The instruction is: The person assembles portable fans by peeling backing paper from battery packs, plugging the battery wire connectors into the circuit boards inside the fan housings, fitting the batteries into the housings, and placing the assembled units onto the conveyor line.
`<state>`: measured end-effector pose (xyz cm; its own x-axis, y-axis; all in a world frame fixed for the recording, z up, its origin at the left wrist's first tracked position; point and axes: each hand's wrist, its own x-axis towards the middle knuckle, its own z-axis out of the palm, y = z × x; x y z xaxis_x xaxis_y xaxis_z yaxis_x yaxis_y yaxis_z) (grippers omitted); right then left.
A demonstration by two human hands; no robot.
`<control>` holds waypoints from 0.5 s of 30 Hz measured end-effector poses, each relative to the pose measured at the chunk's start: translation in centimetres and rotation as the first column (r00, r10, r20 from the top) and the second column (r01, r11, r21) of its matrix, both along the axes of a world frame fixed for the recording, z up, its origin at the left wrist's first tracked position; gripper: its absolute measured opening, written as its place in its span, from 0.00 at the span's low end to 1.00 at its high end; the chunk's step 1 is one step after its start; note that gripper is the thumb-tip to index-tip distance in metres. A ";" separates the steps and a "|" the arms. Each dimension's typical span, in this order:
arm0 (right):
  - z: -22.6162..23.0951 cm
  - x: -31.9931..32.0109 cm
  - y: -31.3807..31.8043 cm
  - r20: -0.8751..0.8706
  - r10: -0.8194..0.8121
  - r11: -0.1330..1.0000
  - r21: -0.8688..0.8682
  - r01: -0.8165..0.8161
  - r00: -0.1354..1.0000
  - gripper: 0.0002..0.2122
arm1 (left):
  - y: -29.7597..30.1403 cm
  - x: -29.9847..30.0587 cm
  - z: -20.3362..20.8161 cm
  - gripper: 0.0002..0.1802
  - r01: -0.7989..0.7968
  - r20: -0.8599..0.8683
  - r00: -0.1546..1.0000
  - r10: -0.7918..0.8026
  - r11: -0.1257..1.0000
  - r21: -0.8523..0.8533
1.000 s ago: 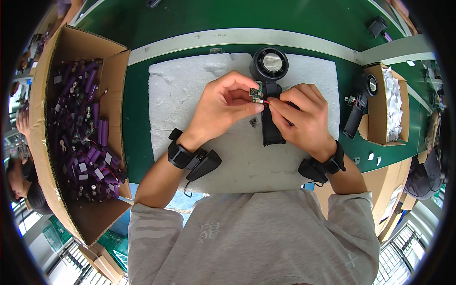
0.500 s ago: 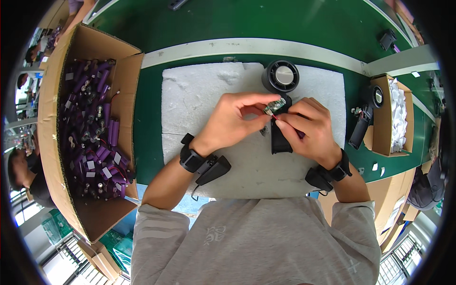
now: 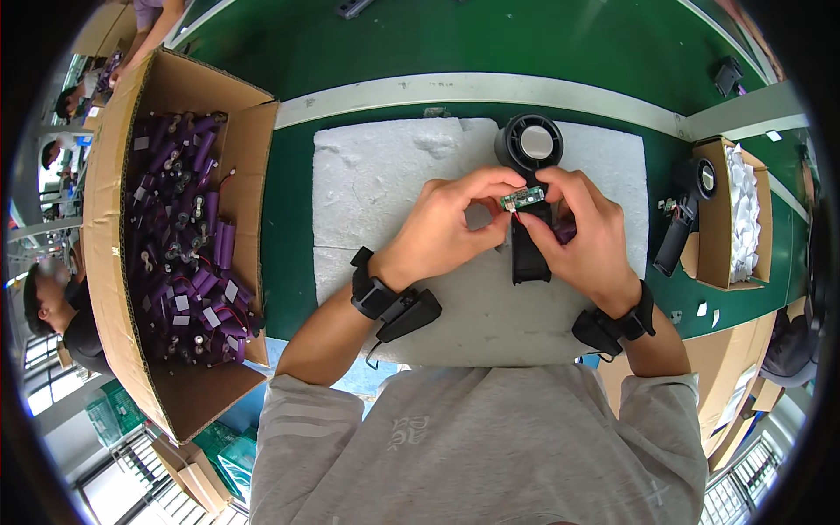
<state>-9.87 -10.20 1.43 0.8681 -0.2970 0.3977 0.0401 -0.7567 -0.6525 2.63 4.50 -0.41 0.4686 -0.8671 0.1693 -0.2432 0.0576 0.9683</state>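
A small green circuit board (image 3: 523, 199) with a white connector and red wire is held over the black handle of a device with a round fan-like head (image 3: 530, 144), which lies on the white foam slab. My left hand (image 3: 446, 223) pinches the board's left end between thumb and fingers. At its right end, my right hand (image 3: 591, 236) has the index finger against the board. A purple battery cell (image 3: 566, 229) shows partly inside the curled right hand, the rest covered by fingers. The handle (image 3: 528, 255) is partly hidden under the hands.
A large cardboard box (image 3: 188, 394) of purple battery cells with wires stands on the left. To the right are a second fan-like device (image 3: 674, 241) and a smaller box of white pieces (image 3: 743, 219). The foam slab (image 3: 376, 175) lies on a green table. Other people are at the left edge.
The board has turned flatter, its face now more visible. My right fingers have shifted from the red wire at the connector to the board's right end. The whole view has shifted slightly.
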 end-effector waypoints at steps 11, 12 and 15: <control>-0.6 0.2 -0.2 0.001 0.030 0.999 0.009 -0.030 1.000 0.13 | -0.1 1.0 -0.4 0.21 0.041 0.132 0.991 -0.031 0.996 -0.080; -0.6 0.1 -0.2 0.002 0.024 0.999 0.029 -0.024 1.000 0.13 | 0.0 1.1 -0.4 0.21 0.052 0.100 0.994 -0.045 0.997 -0.063; -0.7 0.1 0.1 -0.010 0.006 0.999 0.050 -0.005 1.000 0.13 | 0.3 1.2 -0.4 0.22 0.074 0.033 0.997 -0.073 0.997 -0.029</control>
<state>-9.78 -10.14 0.77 0.8737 -0.3117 0.3736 0.0374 -0.7227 -0.6902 3.85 4.84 -0.86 0.3975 -0.8932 0.2102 -0.2682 0.1059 0.9575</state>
